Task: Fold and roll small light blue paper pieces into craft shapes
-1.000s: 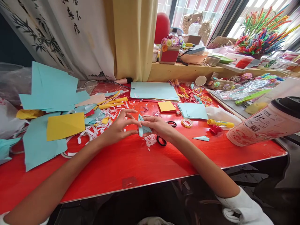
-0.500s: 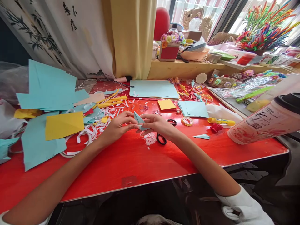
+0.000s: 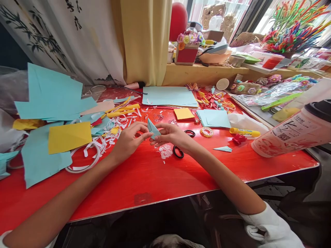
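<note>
Above the middle of the red table [image 3: 165, 182], a small piece of folded light-blue paper [image 3: 153, 128] with a pointed top is pinched between both hands. My left hand [image 3: 133, 139] grips its lower left side with thumb and fingers. From the other side, my right hand [image 3: 172, 137] closes on its lower right part. The fingers hide the paper's bottom edge. Just beyond my right hand lie scissors with black handles [image 3: 178, 152], their blades covered by the hand. White paper shreds [image 3: 165, 151] are heaped below. To the right rests another folded blue paper piece [image 3: 223, 149].
Blue sheets [image 3: 51, 93], a yellow sheet [image 3: 69, 137] and a tape roll [image 3: 95, 158] crowd the left. Blue squares [image 3: 213, 119], yellow squares [image 3: 184, 113] and a yellow glue stick [image 3: 244, 132] lie right of centre. A tall cup [image 3: 289, 131] stands at the right.
The folded blue paper has turned slightly and shows a broader face. My right fingers have drawn in closer around its lower part; both hands stay in nearly the same place.
</note>
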Demonstrator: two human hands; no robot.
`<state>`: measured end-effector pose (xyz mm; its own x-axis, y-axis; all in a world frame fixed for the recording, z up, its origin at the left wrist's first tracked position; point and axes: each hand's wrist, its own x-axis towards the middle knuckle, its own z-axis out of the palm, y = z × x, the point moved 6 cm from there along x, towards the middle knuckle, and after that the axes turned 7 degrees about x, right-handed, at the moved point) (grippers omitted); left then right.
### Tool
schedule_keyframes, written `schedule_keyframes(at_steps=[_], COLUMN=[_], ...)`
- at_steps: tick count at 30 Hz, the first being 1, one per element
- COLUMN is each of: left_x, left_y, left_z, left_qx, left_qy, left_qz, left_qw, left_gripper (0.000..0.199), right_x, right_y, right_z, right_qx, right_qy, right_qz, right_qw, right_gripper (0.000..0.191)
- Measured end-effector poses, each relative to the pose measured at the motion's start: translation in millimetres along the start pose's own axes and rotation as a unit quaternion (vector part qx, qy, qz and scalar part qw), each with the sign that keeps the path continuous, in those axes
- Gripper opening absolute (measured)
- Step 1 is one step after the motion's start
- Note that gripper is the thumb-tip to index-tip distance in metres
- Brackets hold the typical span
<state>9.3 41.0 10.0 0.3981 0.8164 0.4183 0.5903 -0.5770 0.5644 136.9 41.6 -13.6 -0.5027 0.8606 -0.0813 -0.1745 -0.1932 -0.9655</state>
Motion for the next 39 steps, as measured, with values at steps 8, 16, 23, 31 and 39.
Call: schedule_keyframes(at_steps=[8, 16, 23, 31, 39], left_x=[-1, -2, -3, -2, -1], left_y=[-3, -4, -9, -15, -19], left_z=[3.7, 5.4, 7.7, 11.3, 12.6], left_qx=[-0.004, -0.061, -0.103, -0.158, -0.241], left_qy=[-0.018, 0.009, 0.012, 0.017, 0.014], left_qz=[-0.037, -0.044, -0.068, -0.095, -0.127], left_qw=[0.999, 0.997, 0.992, 0.983, 0.962], left_gripper=[0.019, 0.017, 0.019, 0.021, 0.026], right_x=[3, 2, 0, 5, 3], right_y=[4, 4, 2, 3, 1], right_z=[-1, 0, 1, 0, -4], right_qx=[-0.013, -0.016, -0.005, -0.05, -0.016], right_qy=[0.011, 0.014, -0.005, 0.022, 0.048], right_qz=[0.014, 0.024, 0.035, -0.011, -0.009], right_qw=[1.0, 0.999, 0.999, 0.998, 0.999], right_gripper=[0.014, 0.011, 0.01, 0.024, 0.031])
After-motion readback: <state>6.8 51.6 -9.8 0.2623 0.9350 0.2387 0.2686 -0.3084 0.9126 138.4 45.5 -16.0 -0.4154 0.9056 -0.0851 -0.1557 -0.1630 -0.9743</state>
